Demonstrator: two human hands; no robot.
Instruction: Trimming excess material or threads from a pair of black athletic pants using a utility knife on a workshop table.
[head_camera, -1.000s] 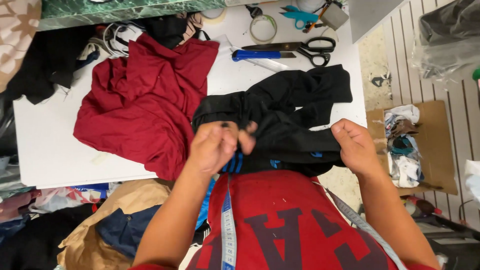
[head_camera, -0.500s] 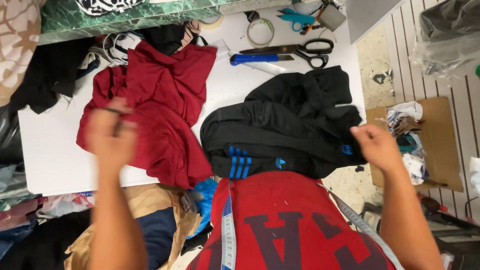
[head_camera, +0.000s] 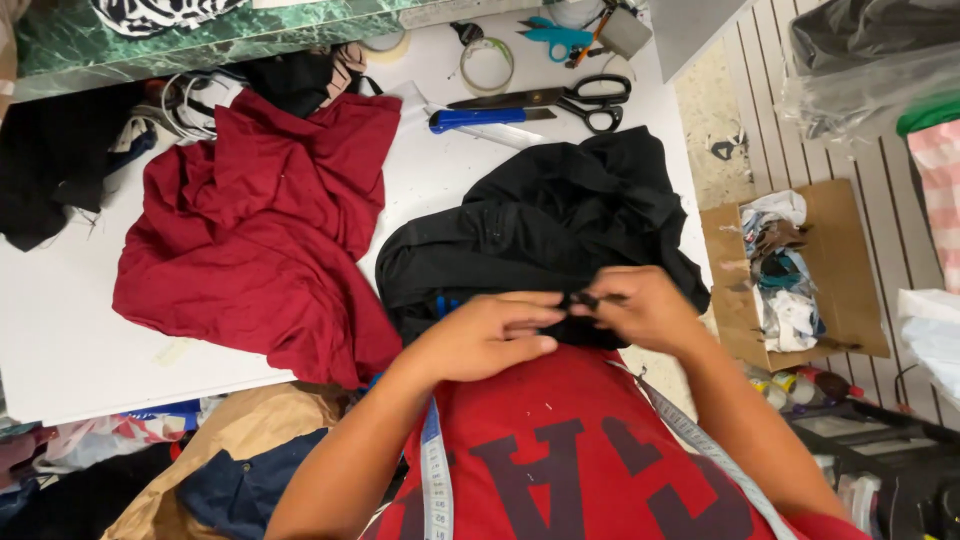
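— White bench (head_camera: 80, 340) under a green marbled ledge, cluttered; where are the hands?

— Both at the near edge, fingers pinched together on a fold of the crumpled black fabric garment (head_camera: 540, 225): left hand (head_camera: 490, 335) curled closed over it, right hand (head_camera: 640, 305) nipping the same bit.

— Risks?

— That garment overhangs the near and right edges; I'd judge a tug could drag it off toward the cardboard box of scraps (head_camera: 790, 270) on the floor. Black-handled scissors (head_camera: 560, 97) and a blue-handled cutter (head_camera: 480, 118) lie just beyond it.

— Free room?

— Little. A rumpled dark red cloth (head_camera: 250, 220) fills the middle; bare white shows mostly at the near left.
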